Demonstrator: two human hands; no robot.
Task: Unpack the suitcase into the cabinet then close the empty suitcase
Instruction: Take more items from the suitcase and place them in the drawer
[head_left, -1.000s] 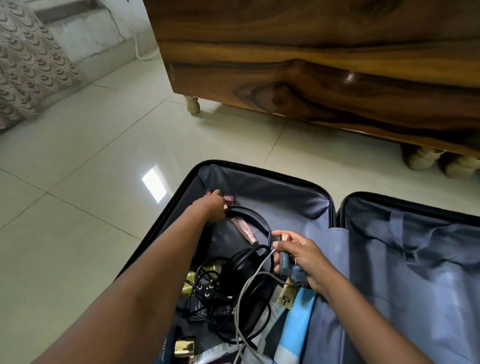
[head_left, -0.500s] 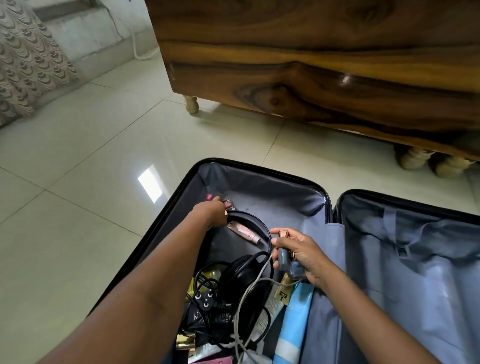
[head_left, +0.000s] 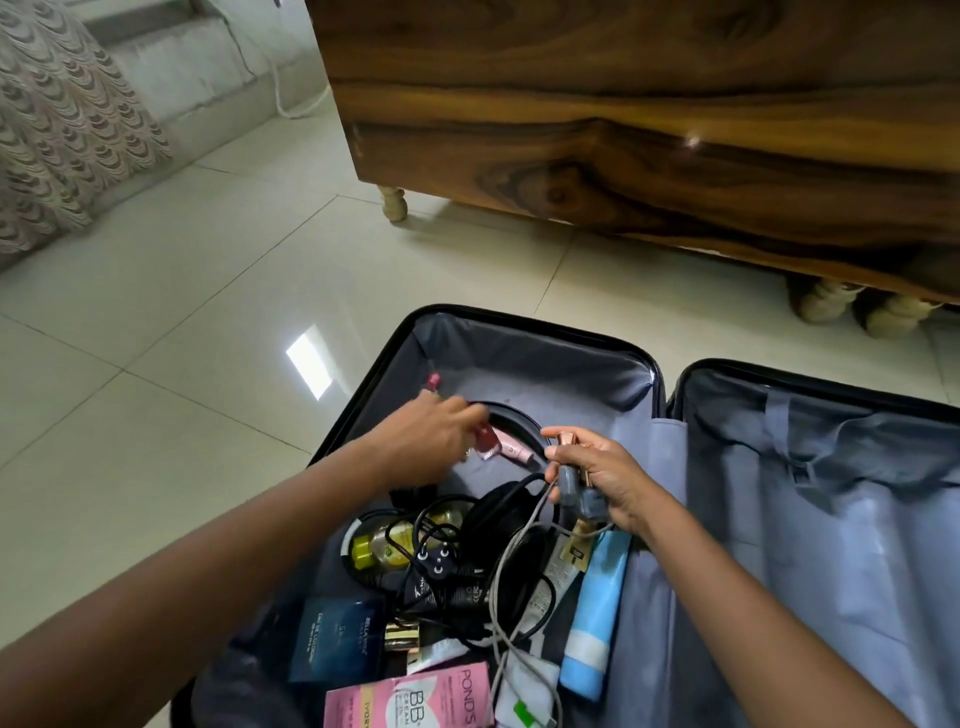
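The black suitcase lies open on the floor before the wooden cabinet. My left hand reaches into the left half and grips small pink-red cosmetic pieces, just above a pink tube. My right hand holds a grey bottle together with a rose-gold capped item, a grey cable trailing from it. Black headphones and black cords lie below, beside a blue tube, a navy perfume box and a pink Pond's box.
The suitcase's right half shows grey lining and straps. Pale tiled floor spreads to the left. A patterned fabric hangs at the far left. The cabinet stands on turned legs.
My left hand lifted small pink-red items from the far-left corner and moved them right, toward my right hand. My right hand kept its hold on the grey bottle.
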